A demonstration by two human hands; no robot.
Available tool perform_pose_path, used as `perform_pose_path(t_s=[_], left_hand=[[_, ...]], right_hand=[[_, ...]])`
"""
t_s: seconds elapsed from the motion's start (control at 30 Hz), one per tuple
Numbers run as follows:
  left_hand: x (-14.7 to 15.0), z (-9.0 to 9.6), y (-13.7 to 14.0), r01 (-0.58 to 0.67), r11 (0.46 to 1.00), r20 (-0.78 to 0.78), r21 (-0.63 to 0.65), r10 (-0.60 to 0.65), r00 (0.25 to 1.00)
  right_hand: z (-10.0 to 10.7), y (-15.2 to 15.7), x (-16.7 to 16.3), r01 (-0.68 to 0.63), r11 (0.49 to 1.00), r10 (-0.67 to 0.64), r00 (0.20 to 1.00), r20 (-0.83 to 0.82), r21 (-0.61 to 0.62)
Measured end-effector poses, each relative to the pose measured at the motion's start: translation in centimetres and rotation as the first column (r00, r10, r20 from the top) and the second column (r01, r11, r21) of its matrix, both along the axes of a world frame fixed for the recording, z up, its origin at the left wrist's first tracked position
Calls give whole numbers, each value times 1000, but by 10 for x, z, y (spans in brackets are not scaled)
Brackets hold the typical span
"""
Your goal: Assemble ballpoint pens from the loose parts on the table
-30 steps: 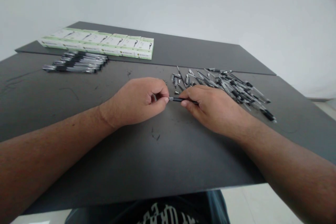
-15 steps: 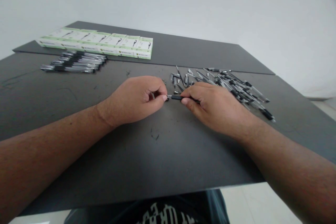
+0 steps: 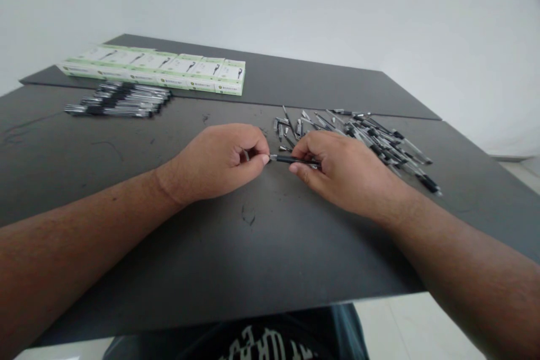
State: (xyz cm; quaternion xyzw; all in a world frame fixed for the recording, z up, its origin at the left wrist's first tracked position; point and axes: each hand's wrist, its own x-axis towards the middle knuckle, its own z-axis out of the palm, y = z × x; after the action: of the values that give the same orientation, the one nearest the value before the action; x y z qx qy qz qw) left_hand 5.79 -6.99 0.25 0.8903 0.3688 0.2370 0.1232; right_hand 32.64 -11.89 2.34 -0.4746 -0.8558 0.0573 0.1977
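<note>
A pen (image 3: 285, 158) with a black grip lies level between my hands, just above the dark table. My left hand (image 3: 230, 158) pinches its metallic tip end between thumb and forefinger; the fingertips cover the very end. On the barrel side, my right hand (image 3: 337, 166) has its thumb and forefinger round the pen, and the rear of the pen is hidden in the palm. Small pen parts (image 3: 283, 128), such as clear caps and tips, lie just beyond my fingers. Behind my right hand spreads a heap of loose pens and barrels (image 3: 379, 143).
A row of white-and-green pen boxes (image 3: 230, 72) stands at the back left. In front of them lies a stack of pens with black grips (image 3: 120, 102). The dark table (image 3: 236, 259) has a seam across its far part and dark marks on its surface.
My right thumb and forefinger have loosened slightly and shifted along the pen, so more of its black grip shows. The left hand keeps its pinch at the tip.
</note>
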Motion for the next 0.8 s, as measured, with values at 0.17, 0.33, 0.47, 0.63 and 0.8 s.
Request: perform_pose_path(t_s=[0.17, 0.33, 0.47, 0.63, 0.8], left_hand=[[0, 0, 0, 6, 1000, -5, -3, -6, 1000], [0, 0, 1, 7, 1000, -12, 7, -7, 1000], [0, 0, 0, 19, 1000, -13, 6, -19, 1000], [0, 0, 0, 12, 1000, -23, 14, -12, 1000], [0, -1, 0, 24, 1000, -26, 17, -23, 999]], right_hand=[[2, -1, -1, -22, 999, 23, 1000, 20, -42], [0, -1, 0, -4, 1000, 4, 1000, -17, -20], [0, 0, -1, -40, 999, 41, 999, 17, -37], [0, 1, -1, -34, 999, 33, 999, -21, -20], [1, 0, -1, -63, 997, 64, 998, 22, -41]])
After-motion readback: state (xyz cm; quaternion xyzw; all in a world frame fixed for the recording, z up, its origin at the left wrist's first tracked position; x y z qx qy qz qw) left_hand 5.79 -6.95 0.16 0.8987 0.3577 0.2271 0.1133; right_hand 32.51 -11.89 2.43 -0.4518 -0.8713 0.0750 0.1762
